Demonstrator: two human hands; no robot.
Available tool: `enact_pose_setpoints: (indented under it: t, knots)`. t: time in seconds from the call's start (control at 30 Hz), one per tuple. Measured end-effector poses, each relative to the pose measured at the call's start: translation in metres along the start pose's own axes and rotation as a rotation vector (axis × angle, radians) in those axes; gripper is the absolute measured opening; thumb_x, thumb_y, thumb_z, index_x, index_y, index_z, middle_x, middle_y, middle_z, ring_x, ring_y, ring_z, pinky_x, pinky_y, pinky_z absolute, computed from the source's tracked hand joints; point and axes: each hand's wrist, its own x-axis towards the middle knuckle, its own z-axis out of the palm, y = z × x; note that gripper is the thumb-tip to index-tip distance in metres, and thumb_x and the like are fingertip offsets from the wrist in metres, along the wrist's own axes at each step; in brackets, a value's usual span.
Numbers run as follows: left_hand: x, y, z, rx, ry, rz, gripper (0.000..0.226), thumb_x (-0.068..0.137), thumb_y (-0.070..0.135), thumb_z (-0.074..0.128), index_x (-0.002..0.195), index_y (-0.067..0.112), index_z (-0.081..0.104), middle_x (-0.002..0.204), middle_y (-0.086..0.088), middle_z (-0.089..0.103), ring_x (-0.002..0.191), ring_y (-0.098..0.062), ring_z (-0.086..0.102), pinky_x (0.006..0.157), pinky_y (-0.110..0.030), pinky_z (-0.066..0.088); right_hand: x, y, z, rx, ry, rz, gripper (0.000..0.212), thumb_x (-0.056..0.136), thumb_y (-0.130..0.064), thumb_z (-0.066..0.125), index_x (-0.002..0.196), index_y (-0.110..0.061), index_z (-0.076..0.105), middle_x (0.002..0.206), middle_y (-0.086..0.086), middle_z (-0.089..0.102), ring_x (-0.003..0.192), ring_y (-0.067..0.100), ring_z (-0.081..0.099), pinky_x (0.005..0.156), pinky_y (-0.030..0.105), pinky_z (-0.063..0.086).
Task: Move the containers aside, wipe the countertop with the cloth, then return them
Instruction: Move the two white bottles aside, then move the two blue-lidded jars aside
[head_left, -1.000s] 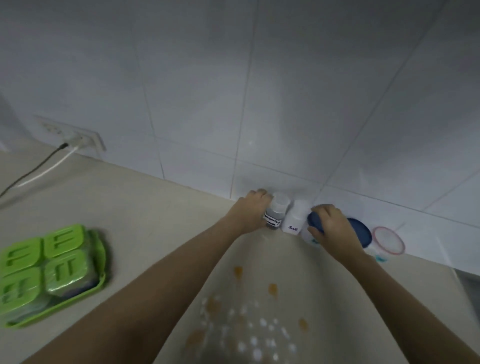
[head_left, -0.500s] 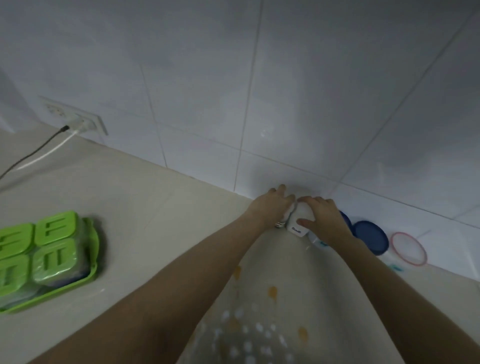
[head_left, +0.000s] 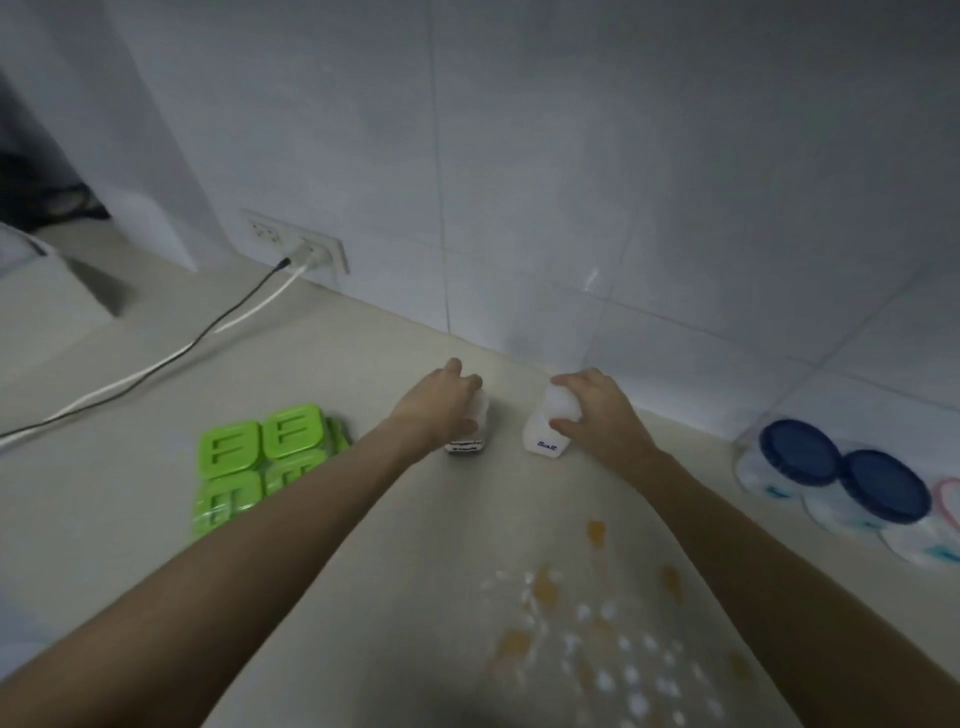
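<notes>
Holding one small white jar each, the two hands sit near the back of the tabletop, close to the wall. The left hand has its fingers curled shut around the top of the jar with the dark label. The right hand has its fingers wrapped shut over the top of the salt jar. Both jars stand up tall, with their long way pointing up. They are near each other but not touching, with a strip of bare tabletop between them.

The green box set lies to the left, and the left hand is the nearer one to it. The tubs with blue lids lie well off to the right, by the wall, nearer the right hand. If the jars are to go aside, I think there is free room on the left, in front of the plug and wires.

Counting: two white jars, two hands, four green lids in the set, and two blue lids. A pink ring shows at the right edge, cut off. I see no cloth here. Orange and white spots cover the tabletop close to the person, so the wiping looks not yet done.
</notes>
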Motion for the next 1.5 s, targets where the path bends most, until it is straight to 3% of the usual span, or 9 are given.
enact_pose_setpoints:
  t: [0.3, 0.6, 0.8, 0.87, 1.0, 1.1, 1.23, 1.37, 1.5]
  knots:
    - [-0.045, -0.105, -0.007, -0.065, 0.081, -0.265, 0.052, 0.084, 0.027, 0.065, 0.13, 0.008, 0.048, 0.12, -0.02, 0.045, 0.105, -0.041, 0.055, 0.091, -0.042, 0.044, 0.053, -0.12, 0.067, 0.006, -0.101, -0.18, 0.054, 0.078, -0.017, 0.066, 0.13, -0.014, 0.05, 0.126, 0.011, 0.051, 0.116, 0.03, 0.044, 0.099, 0.036, 0.036]
    - [-0.041, -0.133, 0.0, -0.06, 0.085, -0.248, 0.052, 0.085, 0.026, 0.063, 0.132, 0.01, 0.046, 0.119, -0.018, 0.045, 0.106, -0.038, 0.052, 0.089, -0.041, 0.044, 0.072, -0.156, 0.097, 0.01, -0.061, -0.26, 0.054, 0.08, -0.013, 0.065, 0.132, -0.012, 0.049, 0.135, 0.005, 0.052, 0.115, 0.029, 0.047, 0.1, 0.033, 0.036]
    - [-0.042, -0.132, -0.002, 0.094, 0.146, -0.253, 0.06, 0.082, 0.047, 0.054, 0.132, 0.018, 0.042, 0.125, -0.013, 0.046, 0.117, -0.033, 0.042, 0.093, -0.046, 0.038, 0.068, -0.148, 0.087, -0.014, -0.082, -0.25, 0.068, 0.083, -0.022, 0.066, 0.143, -0.021, 0.034, 0.152, -0.003, 0.033, 0.135, 0.019, 0.033, 0.11, 0.028, 0.025]
    - [-0.041, -0.125, -0.01, 0.142, 0.222, -0.207, 0.058, 0.08, 0.044, 0.053, 0.131, 0.017, 0.042, 0.124, -0.012, 0.049, 0.117, -0.033, 0.043, 0.094, -0.046, 0.036, 0.055, -0.135, 0.077, 0.033, -0.043, -0.232, 0.069, 0.084, -0.028, 0.065, 0.144, -0.021, 0.032, 0.154, -0.001, 0.03, 0.138, 0.018, 0.03, 0.112, 0.031, 0.025]
    - [-0.03, -0.086, -0.022, 0.298, 0.37, -0.03, 0.041, 0.078, 0.022, 0.049, 0.118, 0.011, 0.05, 0.115, -0.012, 0.055, 0.107, -0.033, 0.049, 0.091, -0.044, 0.039, 0.011, -0.081, 0.058, -0.037, -0.03, -0.124, 0.061, 0.09, -0.037, 0.056, 0.143, -0.018, 0.033, 0.154, 0.0, 0.029, 0.14, 0.017, 0.027, 0.114, 0.032, 0.023]
    - [-0.013, -0.032, -0.018, 0.273, 0.375, 0.088, 0.034, 0.08, 0.019, 0.051, 0.111, 0.008, 0.054, 0.11, -0.014, 0.057, 0.103, -0.035, 0.052, 0.086, -0.044, 0.041, -0.036, -0.026, 0.033, -0.097, -0.004, 0.014, 0.059, 0.092, -0.036, 0.053, 0.143, -0.017, 0.032, 0.154, 0.001, 0.029, 0.14, 0.018, 0.027, 0.113, 0.03, 0.022]
    - [0.009, 0.056, 0.005, 0.228, 0.291, 0.224, 0.035, 0.078, 0.02, 0.054, 0.111, 0.007, 0.055, 0.11, -0.016, 0.058, 0.102, -0.036, 0.053, 0.083, -0.045, 0.044, -0.106, 0.046, -0.015, -0.113, 0.015, 0.205, 0.057, 0.093, -0.036, 0.05, 0.144, -0.017, 0.03, 0.154, 0.002, 0.028, 0.14, 0.019, 0.026, 0.114, 0.032, 0.023]
    - [0.024, 0.142, 0.031, 0.203, 0.16, 0.321, 0.043, 0.085, 0.028, 0.05, 0.124, 0.011, 0.046, 0.122, -0.012, 0.05, 0.114, -0.032, 0.046, 0.09, -0.044, 0.041, -0.175, 0.105, -0.052, -0.162, 0.02, 0.322, 0.055, 0.094, -0.032, 0.05, 0.143, -0.018, 0.03, 0.154, 0.004, 0.028, 0.14, 0.021, 0.028, 0.113, 0.032, 0.024]
    - [0.029, 0.231, 0.062, 0.005, 0.067, 0.334, 0.045, 0.088, 0.033, 0.05, 0.128, 0.013, 0.042, 0.127, -0.011, 0.045, 0.117, -0.03, 0.043, 0.092, -0.043, 0.043, -0.225, 0.153, -0.077, -0.228, 0.036, 0.42, 0.057, 0.091, -0.03, 0.053, 0.141, -0.013, 0.032, 0.151, 0.009, 0.031, 0.137, 0.024, 0.032, 0.11, 0.034, 0.029]
